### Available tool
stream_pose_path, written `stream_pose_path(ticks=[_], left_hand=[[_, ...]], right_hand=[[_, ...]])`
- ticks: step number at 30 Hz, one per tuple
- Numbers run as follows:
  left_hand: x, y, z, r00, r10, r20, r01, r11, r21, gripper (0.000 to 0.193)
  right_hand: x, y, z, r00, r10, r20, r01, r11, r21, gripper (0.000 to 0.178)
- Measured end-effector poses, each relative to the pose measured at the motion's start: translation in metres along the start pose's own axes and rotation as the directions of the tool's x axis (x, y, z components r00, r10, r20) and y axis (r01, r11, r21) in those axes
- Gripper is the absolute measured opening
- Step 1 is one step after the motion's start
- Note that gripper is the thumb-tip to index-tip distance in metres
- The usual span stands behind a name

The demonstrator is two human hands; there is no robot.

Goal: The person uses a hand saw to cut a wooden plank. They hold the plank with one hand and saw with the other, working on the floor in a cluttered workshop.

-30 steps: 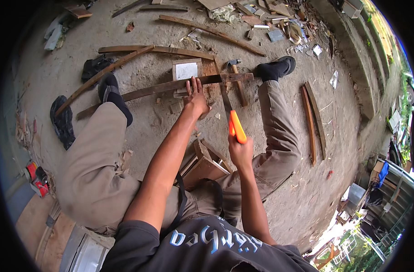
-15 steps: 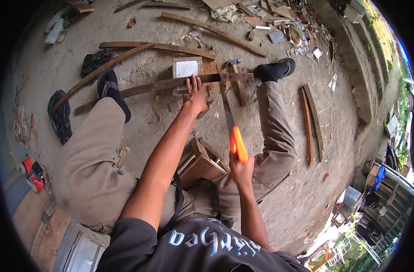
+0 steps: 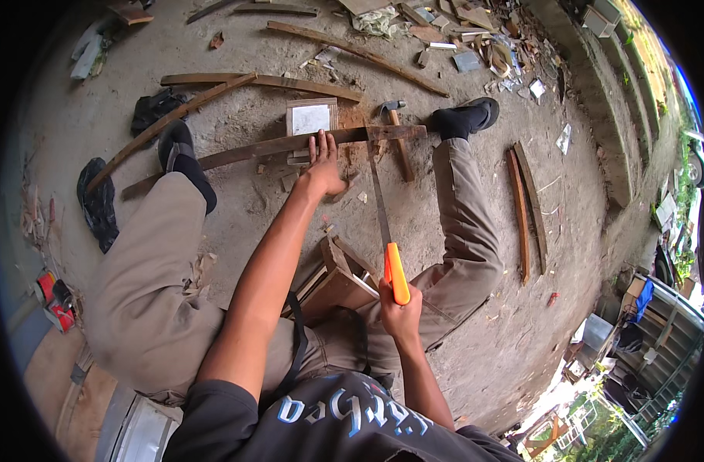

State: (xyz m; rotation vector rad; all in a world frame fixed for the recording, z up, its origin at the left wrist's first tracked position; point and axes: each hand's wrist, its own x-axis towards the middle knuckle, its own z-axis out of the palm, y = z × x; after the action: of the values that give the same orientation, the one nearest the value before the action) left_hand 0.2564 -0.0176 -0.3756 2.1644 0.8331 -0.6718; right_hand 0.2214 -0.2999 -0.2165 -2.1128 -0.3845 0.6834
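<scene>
A long, dark wooden strip point(image 3: 252, 151) lies crosswise between my feet, over a block with a white top point(image 3: 311, 118). My left hand point(image 3: 321, 168) presses on the strip with its fingers stretched out and apart. In my right hand point(image 3: 400, 309) is the orange handle of a handsaw point(image 3: 380, 202). The saw's blade runs away from me, and its far end meets the strip to the right of my left hand. A hammer point(image 3: 399, 142) lies beside the cut, its handle passing under the strip's right end.
Several loose wooden strips point(image 3: 356, 54) lie on the concrete floor at the back, with two more point(image 3: 525, 212) at the right. A wooden box point(image 3: 335, 281) stands between my legs. Scraps and rubble point(image 3: 487, 46) litter the far right, near concrete steps point(image 3: 610, 100). Black plastic bags point(image 3: 98, 204) lie left.
My right hand has pulled the saw back toward me, so its handle sits nearer my body. My left hand stays on the strip. The whole view has shifted slightly.
</scene>
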Motion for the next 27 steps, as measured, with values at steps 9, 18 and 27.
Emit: stream_pose_path(ticks=[9, 18, 27], left_hand=[[0.001, -0.003, 0.004, 0.987, 0.138, -0.086, -0.138, 0.990, 0.008, 0.124], [-0.010, 0.004, 0.001, 0.998, 0.035, -0.051, -0.032, 0.998, 0.052, 0.130], [-0.003, -0.006, 0.001, 0.992, 0.115, -0.042, -0.117, 0.992, -0.049, 0.127]], right_hand=[[0.118, 0.003, 0.041, 0.998, -0.040, -0.057, 0.041, 0.999, 0.016, 0.035], [0.002, 0.024, 0.003, 1.000, 0.009, 0.005, -0.010, 0.999, 0.054, 0.029], [0.101, 0.005, 0.036, 0.997, -0.072, 0.037, 0.072, 0.997, 0.013, 0.036]])
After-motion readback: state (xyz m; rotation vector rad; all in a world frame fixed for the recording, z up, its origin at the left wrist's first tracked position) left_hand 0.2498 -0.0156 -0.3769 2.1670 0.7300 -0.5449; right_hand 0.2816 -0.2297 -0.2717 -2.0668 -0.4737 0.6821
